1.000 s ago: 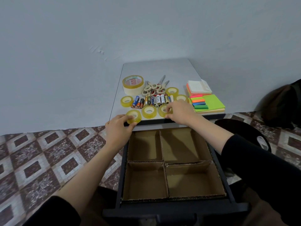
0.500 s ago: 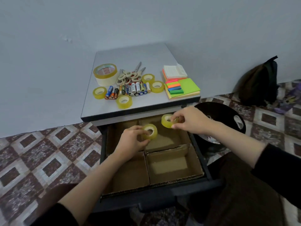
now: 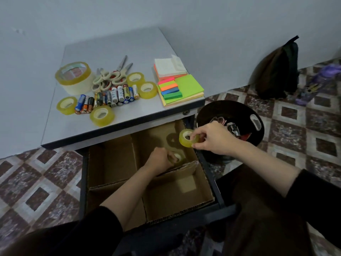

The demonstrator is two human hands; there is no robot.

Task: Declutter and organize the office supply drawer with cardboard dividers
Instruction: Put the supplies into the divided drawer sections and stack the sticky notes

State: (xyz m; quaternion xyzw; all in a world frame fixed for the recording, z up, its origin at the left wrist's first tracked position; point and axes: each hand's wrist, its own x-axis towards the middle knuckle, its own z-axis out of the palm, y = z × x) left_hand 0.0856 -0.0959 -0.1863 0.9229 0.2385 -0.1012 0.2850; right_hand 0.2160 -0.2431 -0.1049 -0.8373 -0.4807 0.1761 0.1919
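Note:
The open dark drawer (image 3: 83,182) holds cardboard dividers (image 3: 184,169) that split it into compartments. My left hand (image 3: 158,160) is down in the back right compartment, holding a small yellow tape roll (image 3: 178,157) low against the cardboard. My right hand (image 3: 212,138) pinches a second small yellow tape roll (image 3: 186,138) above the same compartment's right edge. On the cabinet top (image 3: 114,45) lie several more small tape rolls (image 3: 102,115), a big tape roll (image 3: 73,77), batteries (image 3: 110,97), scissors (image 3: 110,78) and sticky notes (image 3: 180,84).
A black round bin (image 3: 256,124) with small items inside stands on the tiled floor right of the drawer. A dark bag (image 3: 278,71) leans on the wall further right, with a purple object (image 3: 319,82) beside it. The grey wall is close behind the cabinet.
Both hands lifted a small tape roll each from the cabinet top and carried them down to the drawer. The left hand has since sunk into the back right compartment; my view shifted right.

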